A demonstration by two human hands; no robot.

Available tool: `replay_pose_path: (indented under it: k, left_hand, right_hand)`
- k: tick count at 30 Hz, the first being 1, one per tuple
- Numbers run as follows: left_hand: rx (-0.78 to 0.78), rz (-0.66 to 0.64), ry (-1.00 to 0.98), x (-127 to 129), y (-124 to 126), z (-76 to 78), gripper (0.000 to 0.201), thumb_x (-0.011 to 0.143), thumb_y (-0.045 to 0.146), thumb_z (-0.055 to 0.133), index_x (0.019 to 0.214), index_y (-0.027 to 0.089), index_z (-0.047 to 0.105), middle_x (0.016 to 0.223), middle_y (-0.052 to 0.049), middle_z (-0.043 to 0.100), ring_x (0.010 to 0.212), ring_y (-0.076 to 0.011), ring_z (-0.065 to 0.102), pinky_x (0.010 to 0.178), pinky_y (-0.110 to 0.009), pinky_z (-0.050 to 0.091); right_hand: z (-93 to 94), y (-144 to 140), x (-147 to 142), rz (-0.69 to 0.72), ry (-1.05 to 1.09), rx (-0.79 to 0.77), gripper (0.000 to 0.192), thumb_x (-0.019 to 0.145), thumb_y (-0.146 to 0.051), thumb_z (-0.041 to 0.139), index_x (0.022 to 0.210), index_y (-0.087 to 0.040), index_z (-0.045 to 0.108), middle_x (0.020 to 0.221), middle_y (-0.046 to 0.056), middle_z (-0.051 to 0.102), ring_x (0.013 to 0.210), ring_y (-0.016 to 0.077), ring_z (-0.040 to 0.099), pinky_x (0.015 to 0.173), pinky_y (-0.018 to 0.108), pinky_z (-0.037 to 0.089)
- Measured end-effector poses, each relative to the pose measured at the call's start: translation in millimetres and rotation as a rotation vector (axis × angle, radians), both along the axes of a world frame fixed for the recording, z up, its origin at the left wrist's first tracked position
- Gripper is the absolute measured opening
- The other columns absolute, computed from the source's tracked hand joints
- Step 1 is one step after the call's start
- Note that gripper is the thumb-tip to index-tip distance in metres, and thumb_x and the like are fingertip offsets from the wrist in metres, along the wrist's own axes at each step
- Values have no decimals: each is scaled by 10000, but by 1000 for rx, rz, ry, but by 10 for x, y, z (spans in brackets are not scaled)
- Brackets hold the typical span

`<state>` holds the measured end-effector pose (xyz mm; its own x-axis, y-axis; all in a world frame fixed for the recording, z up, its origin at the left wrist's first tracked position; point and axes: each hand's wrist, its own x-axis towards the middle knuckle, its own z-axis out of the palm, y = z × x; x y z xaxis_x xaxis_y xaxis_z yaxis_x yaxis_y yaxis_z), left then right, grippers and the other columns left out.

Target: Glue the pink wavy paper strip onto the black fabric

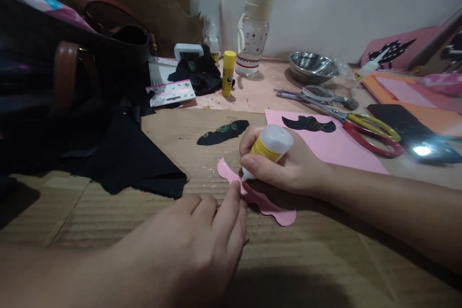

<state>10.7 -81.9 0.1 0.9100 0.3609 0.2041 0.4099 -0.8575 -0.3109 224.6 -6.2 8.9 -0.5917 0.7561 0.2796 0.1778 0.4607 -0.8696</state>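
A wavy-edged pink paper cutout (269,204) lies slantwise on the corrugated cardboard (202,178). My left hand (205,236) rests palm down with a fingertip pressed on the cutout's middle; its thumb is mostly hidden. My right hand (285,163) is wrapped round a white glue bottle (277,139) with a yellow label. The bottle is tilted, its nozzle pointing down at the cutout beside my left fingertip. Just beyond lies a black cutout (224,133) with green and gold glitter. Another black cutout (308,123) lies on a pink sheet (346,147) behind my right hand.
Red-and-yellow-handled scissors (371,134) and a phone (415,132) with its light on lie at right. A glue stick (228,74), drinking bottle (254,33) and steel bowl (313,67) stand behind. Black cloth (133,159) and a dark bag (32,67) occupy the left.
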Motion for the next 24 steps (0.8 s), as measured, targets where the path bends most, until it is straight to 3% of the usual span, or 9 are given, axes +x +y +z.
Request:
replay_pose_path:
  k: [10, 17, 24]
  left_hand:
    - [-10, 7, -5, -10, 5, -22, 382, 896, 137, 525, 1234, 28, 668, 989, -182, 788, 671, -269, 727, 554, -367, 538]
    - [44, 8, -28, 6, -33, -21, 344, 917, 133, 517, 1185, 25, 704, 998, -190, 796, 657, -289, 745, 504, -372, 571]
    - [79, 1, -68, 32, -32, -55, 343, 993, 136, 434, 1167, 8, 700, 943, -178, 800, 614, -267, 735, 462, -354, 560]
  right_hand:
    - [0, 2, -6, 65, -16, 7, 300, 948, -360, 652, 708, -185, 613, 628, -22, 625, 594, 109, 569, 557, 224, 421]
    - [-25, 6, 1, 18, 42, -9, 185, 919, -291, 700, 791, -171, 640, 721, -16, 672, 650, 105, 607, 580, 211, 423]
    - [-41, 11, 7, 0, 45, -1, 161, 903, -252, 706, 791, -170, 623, 691, -38, 636, 617, 87, 569, 551, 185, 417]
